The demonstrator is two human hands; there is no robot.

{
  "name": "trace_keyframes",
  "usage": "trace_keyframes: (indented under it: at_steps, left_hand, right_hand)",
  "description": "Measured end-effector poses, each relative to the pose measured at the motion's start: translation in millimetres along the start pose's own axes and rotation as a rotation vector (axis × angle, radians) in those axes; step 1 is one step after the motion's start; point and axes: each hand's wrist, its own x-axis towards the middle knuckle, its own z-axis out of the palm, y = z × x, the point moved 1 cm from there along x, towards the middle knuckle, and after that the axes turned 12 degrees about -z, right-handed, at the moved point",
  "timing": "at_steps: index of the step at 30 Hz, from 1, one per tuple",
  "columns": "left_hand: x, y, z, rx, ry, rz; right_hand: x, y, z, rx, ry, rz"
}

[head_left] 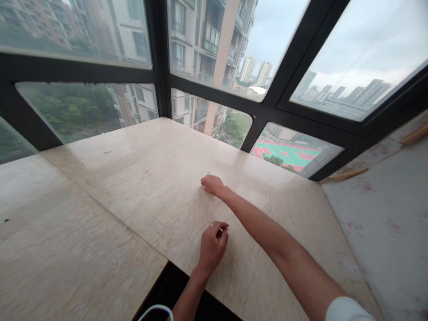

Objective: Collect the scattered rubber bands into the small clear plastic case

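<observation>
My right hand (211,184) is stretched far out over the beige marble counter (140,178), its fingers curled closed. A small thin ring-like object (209,173) shows just beyond its knuckles; what the fingers hold, if anything, is hidden. Nearer to me, my left hand (214,243) is low over the counter with thumb and fingertips pinched together. Something small and dark reddish (219,233) shows between its fingers, too small to name. A ring is on one finger of this hand.
Dark window frames (162,58) border the counter's far side. A papered wall (384,214) stands at right. A small dark object (4,221) lies at far left. A white cord (156,306) loops at the bottom, by a dark gap (167,278) at the counter's edge.
</observation>
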Motion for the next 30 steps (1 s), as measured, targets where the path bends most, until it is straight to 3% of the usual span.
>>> trace_keyframes:
  at_steps: [7,13,21,30]
  left_hand:
    - [-1,0,-0.1,-0.009,-0.003,0.016]
    - [0,2,-1.6,-0.037,-0.004,0.025]
    - [0,2,-2.5,-0.077,0.019,0.011]
    - [-1,3,-3.6,-0.068,0.024,0.018]
  right_hand:
    - [-24,1,1,-0.018,-0.069,-0.015]
    - [-61,9,3,0.204,-0.057,-0.028]
    - [-126,20,13,0.881,0.190,-0.033]
    - [-216,5,15,1.572,0.519,-0.001]
